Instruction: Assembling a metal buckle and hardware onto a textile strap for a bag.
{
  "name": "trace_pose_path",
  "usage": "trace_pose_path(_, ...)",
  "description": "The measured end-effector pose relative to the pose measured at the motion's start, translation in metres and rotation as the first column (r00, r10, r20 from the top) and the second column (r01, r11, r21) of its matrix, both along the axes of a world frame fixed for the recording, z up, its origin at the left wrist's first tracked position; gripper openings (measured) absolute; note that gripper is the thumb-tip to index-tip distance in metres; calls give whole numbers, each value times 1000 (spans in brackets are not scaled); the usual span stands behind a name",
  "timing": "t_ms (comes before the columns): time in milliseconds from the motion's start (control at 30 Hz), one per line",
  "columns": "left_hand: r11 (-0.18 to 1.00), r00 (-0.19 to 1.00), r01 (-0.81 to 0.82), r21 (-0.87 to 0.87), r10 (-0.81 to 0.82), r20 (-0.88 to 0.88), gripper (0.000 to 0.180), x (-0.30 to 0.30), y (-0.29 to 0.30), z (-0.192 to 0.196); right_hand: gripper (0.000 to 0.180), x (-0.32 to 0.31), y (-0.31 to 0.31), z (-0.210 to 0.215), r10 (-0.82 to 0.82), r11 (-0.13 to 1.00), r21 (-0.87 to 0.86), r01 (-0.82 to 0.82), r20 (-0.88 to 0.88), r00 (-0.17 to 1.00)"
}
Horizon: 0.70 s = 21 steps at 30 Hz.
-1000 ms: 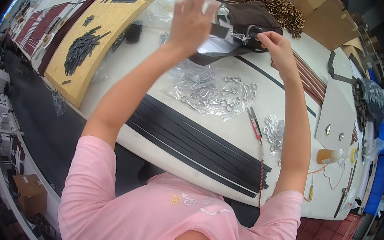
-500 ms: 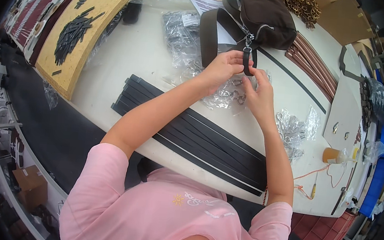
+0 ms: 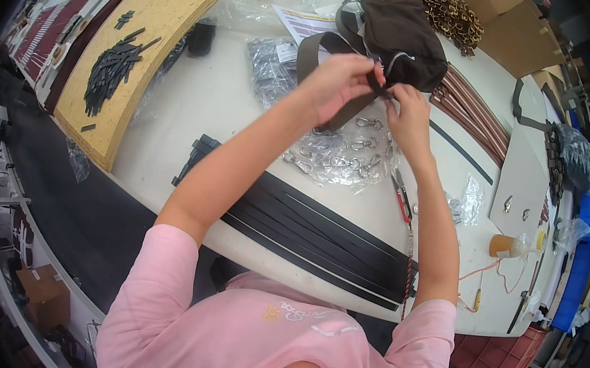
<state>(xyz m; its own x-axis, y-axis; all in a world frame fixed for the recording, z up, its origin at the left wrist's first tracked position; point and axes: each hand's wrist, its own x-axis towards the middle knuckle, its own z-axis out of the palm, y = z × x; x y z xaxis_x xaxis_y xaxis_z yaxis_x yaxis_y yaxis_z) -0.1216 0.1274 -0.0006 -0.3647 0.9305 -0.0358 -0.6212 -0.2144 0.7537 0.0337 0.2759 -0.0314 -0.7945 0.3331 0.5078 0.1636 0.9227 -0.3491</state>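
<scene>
Head view: both my hands are up over the white worktable (image 3: 196, 102), working the same spot. My left hand (image 3: 338, 81) is curled shut, fingers pinching the dark brown strap (image 3: 324, 43) where it meets the small fitting between my hands. My right hand (image 3: 408, 117) is closed too, fingertips pinched on the same strap end, touching the left fingertips. The fitting itself is too small and too covered to name.

The strap loops back up to the dark brown fabric bag (image 3: 403, 41), which sits on the table just beyond my hands, toward the far edge. The bag is touching a printed paper sheet (image 3: 305, 21) on its left side.

Directly below my hands: a clear plastic bag of silver snap hooks (image 3: 341, 156), some hooks loose on top of it. Just right of that, red-handled pliers (image 3: 401, 199) lie flat. Near the table edge closest to me there is a stack of long black strips (image 3: 318, 233), laid parallel, running diagonally.

Left side: a yellow board (image 3: 151, 47) with a pile of short black pieces (image 3: 109, 71) on it. Far edge: a heap of brass chain (image 3: 429, 0). Right of the bag: a bundle of brown cords (image 3: 474, 120). Far right near the edge: a small orange glue bottle (image 3: 508, 246).
</scene>
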Motion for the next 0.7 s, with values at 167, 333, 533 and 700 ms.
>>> trace_pose_path(167,996,999,-7,85,11,-50,23,-65,-2,72,18,-36,-1,72,45,995,96,-25,-208,977)
trace_pose_path(333,883,864,-380,-275,233,-447,24,-61,-44,31,27,-17,-70,59,100,981,180,-79,-113,989)
trace_pose_path(533,825,635,-423,-375,-25,-772,28,-61,-75,-12,28,-20,-92,19,197,970,141,-200,39,980)
trace_pose_path(700,940,963,-25,-340,-68,-261,34,-58,-89,-12,34,-36,-93,17,167,970,-149,-190,-152,974)
